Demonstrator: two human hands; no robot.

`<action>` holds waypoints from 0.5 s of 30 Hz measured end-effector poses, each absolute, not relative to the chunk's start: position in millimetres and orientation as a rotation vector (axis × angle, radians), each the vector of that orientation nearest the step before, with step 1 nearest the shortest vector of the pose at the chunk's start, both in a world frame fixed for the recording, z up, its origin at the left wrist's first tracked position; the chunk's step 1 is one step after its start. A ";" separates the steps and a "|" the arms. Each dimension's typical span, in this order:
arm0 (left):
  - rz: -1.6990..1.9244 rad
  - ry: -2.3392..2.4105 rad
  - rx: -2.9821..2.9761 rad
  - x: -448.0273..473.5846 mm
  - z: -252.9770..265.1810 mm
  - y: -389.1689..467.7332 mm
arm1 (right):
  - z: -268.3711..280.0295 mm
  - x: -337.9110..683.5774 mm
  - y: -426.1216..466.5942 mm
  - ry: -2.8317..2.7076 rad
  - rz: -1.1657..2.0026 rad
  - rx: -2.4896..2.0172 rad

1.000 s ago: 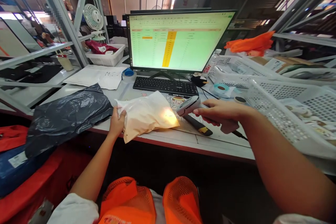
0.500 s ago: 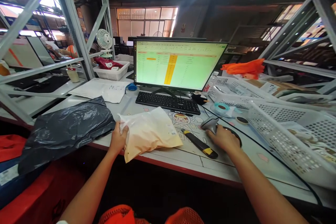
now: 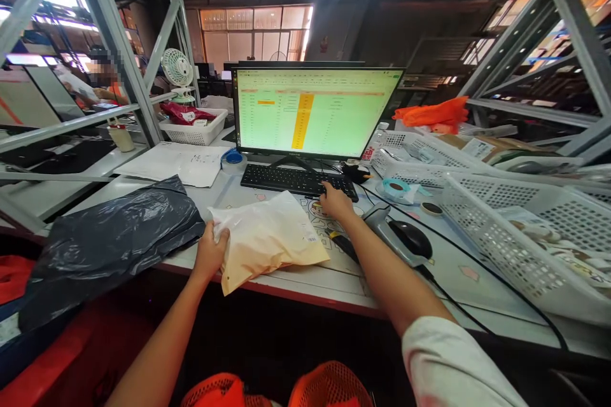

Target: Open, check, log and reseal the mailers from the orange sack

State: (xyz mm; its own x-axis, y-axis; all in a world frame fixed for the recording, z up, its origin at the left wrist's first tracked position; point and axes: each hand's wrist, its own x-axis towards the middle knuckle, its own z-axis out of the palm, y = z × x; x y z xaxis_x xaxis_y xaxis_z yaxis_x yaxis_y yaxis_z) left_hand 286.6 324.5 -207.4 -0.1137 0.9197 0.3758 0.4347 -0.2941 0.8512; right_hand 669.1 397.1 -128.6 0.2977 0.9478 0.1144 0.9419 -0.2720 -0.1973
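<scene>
My left hand (image 3: 211,251) pinches the left edge of a white-and-yellow plastic mailing bag (image 3: 270,238), which lies at the table's front edge with a small label on its right side. My right hand (image 3: 337,200) is over the black keyboard (image 3: 291,182), holding nothing, one finger stretched onto the keys at its right part. A grey barcode scanner (image 3: 379,219) lies right of my right forearm, beside a black mouse (image 3: 411,238). Partly hidden beneath that forearm is a black-and-yellow utility knife (image 3: 342,243). The monitor (image 3: 317,114) behind the keyboard shows a spreadsheet.
A dark grey plastic parcel (image 3: 119,241) overhangs the table's front left. White perforated baskets (image 3: 520,235) take up the right side, with tape rolls (image 3: 396,188) and a cable nearby. White paper (image 3: 174,164) and a small fan (image 3: 177,70) are at the left. A person (image 3: 107,73) is farther back.
My right hand has let go of the barcode scanner and moved left and forward to the keyboard. My left hand keeps its hold on the mailing bag. The view has shifted slightly.
</scene>
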 end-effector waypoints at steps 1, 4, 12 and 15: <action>1.405 1.494 1.705 286.9 -206.9 324.6 | -128.7 666.5 402.6 -1.728 0.054 -2.352; 1.426 1.487 1.707 288.2 -204.2 324.8 | -120.9 662.0 410.3 -1.730 0.137 -2.384; 1.524 1.415 1.839 288.1 -210.8 308.3 | -68.7 599.2 387.1 -2.190 0.166 -1.809; 1.571 1.345 1.851 289.4 -221.4 305.3 | -57.9 555.2 366.9 -2.427 0.198 -1.489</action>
